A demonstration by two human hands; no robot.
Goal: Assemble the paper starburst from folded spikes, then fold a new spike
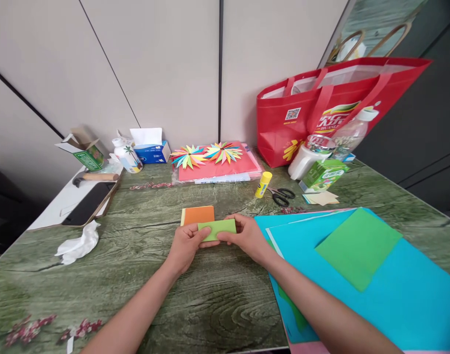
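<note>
A folded light green paper (222,227) is held level between my two hands over the table. My left hand (187,245) grips its left end, thumb on top and fingers beneath. At the right end my right hand (249,238) pinches it the same way. Just behind the hands lies a small stack of orange paper (199,214) with a pale edge showing. To the right, a green paper square (359,248) rests on large blue sheets (379,309), partly covered by my right forearm.
At the back, colourful folded paper stars (190,157) sit on a red paper pack (213,169). A yellow glue stick (264,184), scissors (282,195), a green box (323,174) and a red bag (284,128) stand right. A crumpled tissue (78,243), phone (88,203) and hammer (96,178) lie left.
</note>
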